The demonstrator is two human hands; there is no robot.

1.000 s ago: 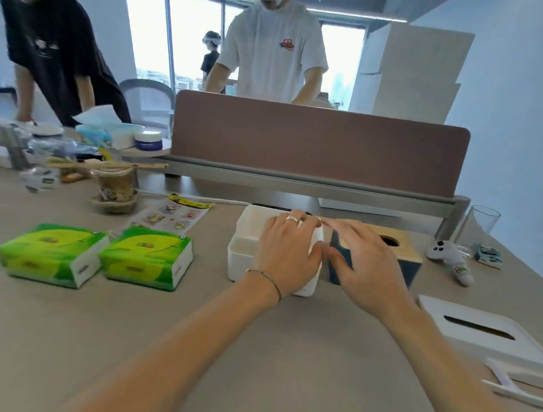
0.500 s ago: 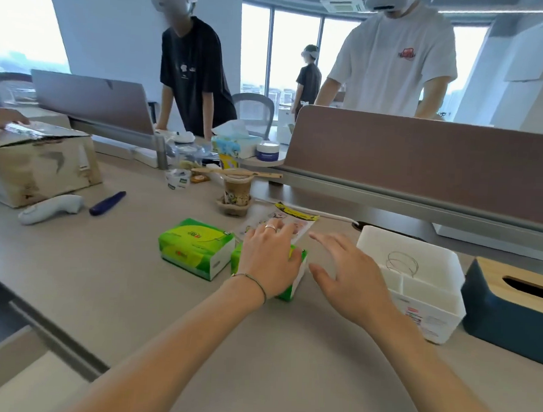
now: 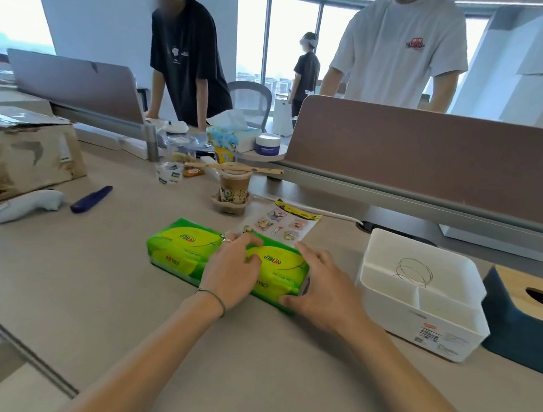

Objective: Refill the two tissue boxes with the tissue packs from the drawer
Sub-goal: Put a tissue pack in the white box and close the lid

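Two green tissue packs lie side by side on the desk, the left pack touching the right pack. My left hand lies over the right pack's left end, fingers curled at the seam between the packs. My right hand clasps that pack's right end, thumb on the near edge. Right of my hands stands the white tissue box, lid off, with a wire spring inside. Beyond it, at the frame's right edge, stands the blue tissue box with a slotted wooden lid.
Behind the packs are a sticker sheet and a drink cup with chopsticks across it. A white controller, a blue pen and a cardboard box lie left. A brown partition runs behind; people stand beyond it.
My view swung left. Both hands left the white box and moved to the green packs, and now close around the right pack.
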